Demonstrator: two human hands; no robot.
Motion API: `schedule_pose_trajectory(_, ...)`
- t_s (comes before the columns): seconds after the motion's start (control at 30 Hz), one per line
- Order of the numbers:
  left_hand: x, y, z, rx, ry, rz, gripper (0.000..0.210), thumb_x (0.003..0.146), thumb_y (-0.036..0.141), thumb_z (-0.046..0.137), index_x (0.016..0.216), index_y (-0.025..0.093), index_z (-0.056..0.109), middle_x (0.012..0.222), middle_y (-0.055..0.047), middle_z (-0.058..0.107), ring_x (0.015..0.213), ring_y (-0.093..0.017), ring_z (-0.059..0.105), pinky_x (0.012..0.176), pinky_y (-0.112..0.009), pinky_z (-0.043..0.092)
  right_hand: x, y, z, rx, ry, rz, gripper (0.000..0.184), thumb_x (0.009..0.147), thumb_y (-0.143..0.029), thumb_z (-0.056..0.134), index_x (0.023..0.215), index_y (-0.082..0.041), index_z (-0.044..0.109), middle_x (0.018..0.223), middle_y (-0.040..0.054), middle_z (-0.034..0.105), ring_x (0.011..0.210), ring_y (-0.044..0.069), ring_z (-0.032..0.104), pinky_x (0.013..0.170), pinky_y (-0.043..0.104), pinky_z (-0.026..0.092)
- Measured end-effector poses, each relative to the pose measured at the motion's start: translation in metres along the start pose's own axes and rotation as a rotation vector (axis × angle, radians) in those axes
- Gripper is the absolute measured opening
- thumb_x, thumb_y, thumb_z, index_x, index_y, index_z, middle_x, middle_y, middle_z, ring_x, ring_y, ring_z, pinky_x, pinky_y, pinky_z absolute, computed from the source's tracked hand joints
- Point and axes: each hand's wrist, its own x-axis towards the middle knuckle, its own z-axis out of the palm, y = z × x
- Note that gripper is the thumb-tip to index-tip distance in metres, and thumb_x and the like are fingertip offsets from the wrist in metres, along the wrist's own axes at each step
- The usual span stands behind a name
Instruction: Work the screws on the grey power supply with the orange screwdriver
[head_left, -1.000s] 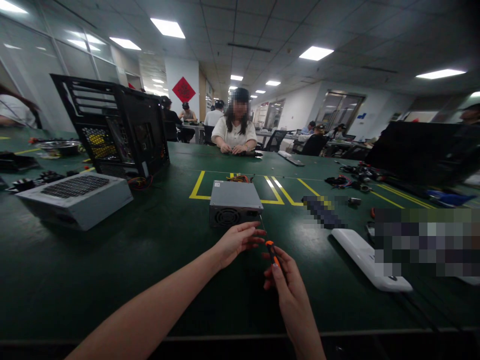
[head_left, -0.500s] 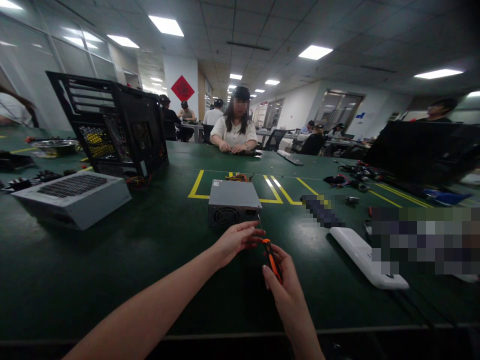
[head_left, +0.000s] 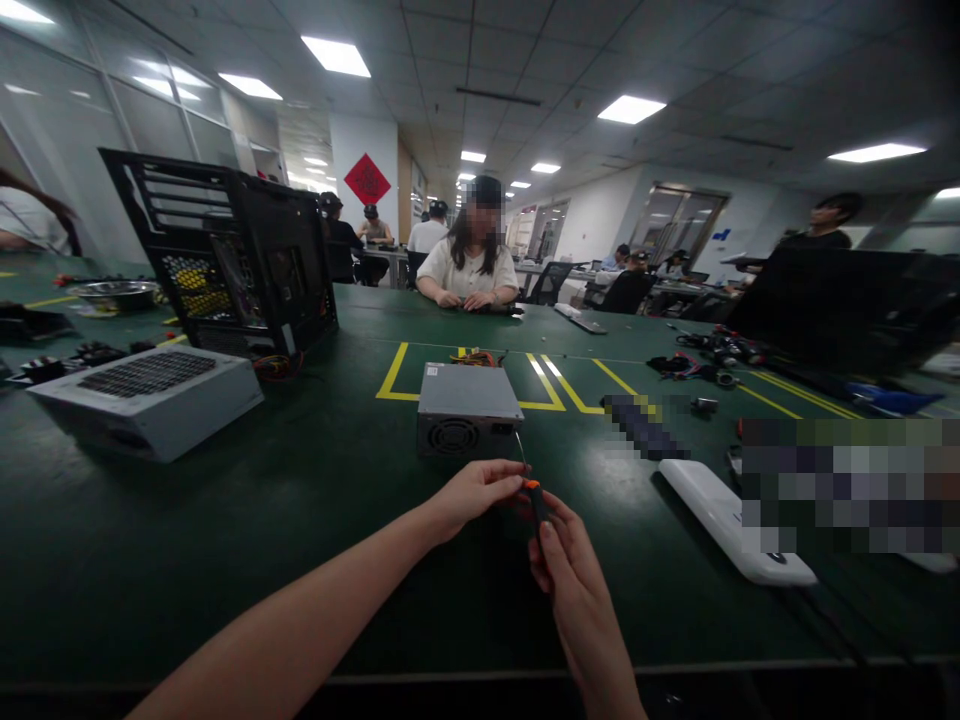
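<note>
A grey metal computer power supply [head_left: 466, 390] stands on the green table in front of me, its round fan grille and socket facing my way. My right hand [head_left: 574, 560] is wrapped round the black and orange handle of a screwdriver [head_left: 538, 508]. The thin shaft slants up to the lower right corner of the power supply; whether the tip sits in a screw is too small to tell. With thumb and fingers closed, my left hand [head_left: 476, 495] pinches the shaft just above the handle.
On the left are a second power supply [head_left: 172, 410], a black computer case [head_left: 247, 260] and a metal bowl [head_left: 116, 295]. To the right lie a white oblong device [head_left: 720, 515], bundled cables [head_left: 720, 345] and a dark monitor [head_left: 847, 310]. A person [head_left: 469, 265] sits across the table.
My left fingers have come down from beside the power supply and closed on the screwdriver's shaft. The handle has turned in my right hand, showing less orange.
</note>
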Motion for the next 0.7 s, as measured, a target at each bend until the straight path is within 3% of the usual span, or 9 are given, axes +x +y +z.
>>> schedule_pose_trajectory(0.17,0.000,-0.001,0.001,0.096,-0.049,0.015,0.031,0.073,0.021,0.062,0.102,0.010,0.061,0.096,-0.010,0.065,0.083,-0.014,0.059,0.084,-0.030,0.040,0.000,0.006,-0.004,-0.055,0.009,-0.034,0.052,0.072,-0.039,0.061,0.119,-0.024,0.045,0.113,0.0052,0.052,0.082,0.015,0.053,0.075,0.029,0.044)
schedule_pose_trajectory(0.27,0.000,-0.002,0.001,0.127,-0.061,0.019,0.034,0.074,0.025,0.061,0.104,0.011,0.059,0.095,-0.010,0.065,0.080,-0.014,0.060,0.081,-0.029,0.042,-0.001,0.001,-0.001,0.114,-0.004,0.045,0.051,0.072,-0.041,0.061,0.118,-0.022,0.047,0.100,0.0043,0.057,0.077,0.013,0.053,0.071,0.027,0.045)
schedule_pose_trajectory(0.33,-0.001,-0.004,0.001,0.226,-0.033,0.051,0.032,0.077,0.026,0.057,0.106,0.011,0.058,0.093,-0.010,0.065,0.079,-0.015,0.060,0.077,-0.029,0.044,-0.001,-0.005,0.001,0.305,-0.030,0.145,0.052,0.069,-0.041,0.064,0.115,-0.020,0.050,0.095,0.0051,0.059,0.074,0.012,0.053,0.061,0.023,0.045)
schedule_pose_trajectory(0.4,-0.002,-0.004,0.001,0.445,0.074,0.201,0.028,0.081,0.024,0.050,0.106,0.012,0.057,0.093,-0.010,0.064,0.081,-0.016,0.060,0.076,-0.030,0.045,0.001,-0.010,0.003,0.462,-0.050,0.263,0.054,0.064,-0.038,0.070,0.110,-0.018,0.052,0.093,0.0065,0.061,0.066,0.010,0.052,0.049,0.018,0.041)
schedule_pose_trajectory(0.47,-0.005,0.000,-0.002,0.763,0.223,0.483,0.025,0.084,0.021,0.044,0.105,0.014,0.057,0.096,-0.008,0.062,0.089,-0.017,0.057,0.082,-0.032,0.044,0.003,-0.014,0.005,0.532,-0.033,0.339,0.056,0.059,-0.033,0.074,0.108,-0.017,0.052,0.090,0.0062,0.062,0.058,0.006,0.049,0.041,0.014,0.035)
schedule_pose_trajectory(0.57,-0.007,0.013,-0.013,1.220,0.383,0.868,0.029,0.086,0.018,0.039,0.111,0.019,0.054,0.111,-0.007,0.057,0.109,-0.018,0.047,0.096,-0.036,0.034,0.006,-0.016,0.006,0.530,0.036,0.323,0.059,0.052,-0.026,0.079,0.104,-0.017,0.052,0.075,0.0000,0.061,0.049,0.003,0.043,0.037,0.011,0.030)
schedule_pose_trajectory(0.63,-0.007,0.022,-0.024,1.443,0.438,0.933,0.034,0.087,0.018,0.039,0.119,0.021,0.048,0.122,-0.006,0.051,0.118,-0.019,0.039,0.101,-0.038,0.028,0.006,-0.018,0.006,0.525,0.078,0.292,0.058,0.050,-0.023,0.081,0.100,-0.016,0.052,0.067,-0.0024,0.059,0.048,0.003,0.044,0.037,0.011,0.031)
schedule_pose_trajectory(0.7,-0.004,0.028,-0.035,1.588,0.467,0.894,0.035,0.087,0.018,0.039,0.122,0.021,0.045,0.125,-0.005,0.050,0.117,-0.019,0.040,0.099,-0.038,0.029,0.005,-0.019,0.006,0.527,0.096,0.303,0.051,0.053,-0.025,0.079,0.095,-0.014,0.054,0.069,0.0001,0.060,0.053,0.006,0.049,0.039,0.012,0.037)
